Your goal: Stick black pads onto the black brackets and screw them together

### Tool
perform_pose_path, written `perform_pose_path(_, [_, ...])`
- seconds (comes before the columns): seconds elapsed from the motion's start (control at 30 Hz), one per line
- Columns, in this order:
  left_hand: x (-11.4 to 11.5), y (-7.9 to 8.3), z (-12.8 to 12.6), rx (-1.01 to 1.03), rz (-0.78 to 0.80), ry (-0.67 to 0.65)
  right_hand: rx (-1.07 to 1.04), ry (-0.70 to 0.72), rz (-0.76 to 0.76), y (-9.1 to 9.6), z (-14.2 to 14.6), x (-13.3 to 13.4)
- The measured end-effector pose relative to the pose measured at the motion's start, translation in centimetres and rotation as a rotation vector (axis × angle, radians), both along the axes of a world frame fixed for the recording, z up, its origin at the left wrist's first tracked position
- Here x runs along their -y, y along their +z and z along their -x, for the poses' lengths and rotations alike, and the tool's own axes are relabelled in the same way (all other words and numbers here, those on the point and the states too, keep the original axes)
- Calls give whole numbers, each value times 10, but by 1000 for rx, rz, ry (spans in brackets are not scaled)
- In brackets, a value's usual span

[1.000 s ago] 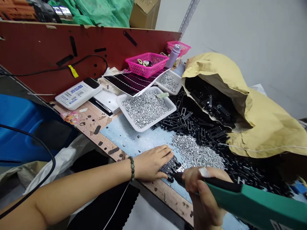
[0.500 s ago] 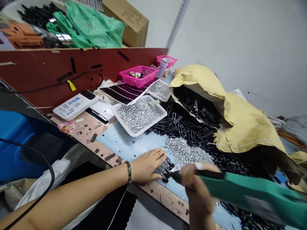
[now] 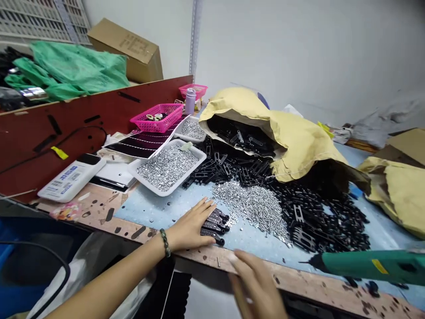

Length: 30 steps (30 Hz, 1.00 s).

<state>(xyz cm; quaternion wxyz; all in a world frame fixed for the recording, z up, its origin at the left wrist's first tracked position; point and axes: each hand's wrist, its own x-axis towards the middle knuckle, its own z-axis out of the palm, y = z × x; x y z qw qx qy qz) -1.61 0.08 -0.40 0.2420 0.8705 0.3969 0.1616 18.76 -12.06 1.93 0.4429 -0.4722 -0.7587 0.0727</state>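
"Fingers first: how do they stand?"

"On the left hand [image 3: 189, 230] they lie spread and flat, resting over a row of black slotted parts [image 3: 217, 228] without curling round them. On the right hand [image 3: 257, 288] they are half bent and blurred; I cannot tell whether they pinch anything."

"Where exactly are the parts?"

"Under the left fingers, poking out past the thumb and fingertips, side by side on the blue sheet [image 3: 156, 201]."

"How would they handle?"

"Light and stiff, I'd guess, not fragile, but smooth enough to skate. Flat pressure suits the row; for a single one, pinch its long edges near the rounded end."

"And the loose screw [image 3: 218, 262], between the two hands?"

"Tiny and hard; it probably rolls. Fingertips on its shank."

"What about the green driver [image 3: 361, 265]?"

"Lying to the right of the right fingers, apart from them. Likely the heaviest piece: take the body, not the thin tip."
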Motion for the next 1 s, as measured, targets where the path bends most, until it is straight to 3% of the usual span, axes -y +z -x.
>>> perform_pose_path(0.13, [6,6,3,20,-87,36,242,106,52,-49,11,-3])
perform_pose_path(0.23, [16,12,2,63,-218,66,136,136,65,-63,2,-5])
perform_pose_path(0.33, [26,14,-5,19,-296,53,-70,99,206,-53,-8,-17])
perform_pose_path(0.47, [34,9,-15,-61,-329,34,-292,-49,358,-30,-9,-55])
perform_pose_path(0.67, [38,2,-15,9,-341,70,-92,55,195,-28,7,-99])
perform_pose_path(1.0, [40,3,-10,103,-256,70,-37,62,134,-43,8,-100])
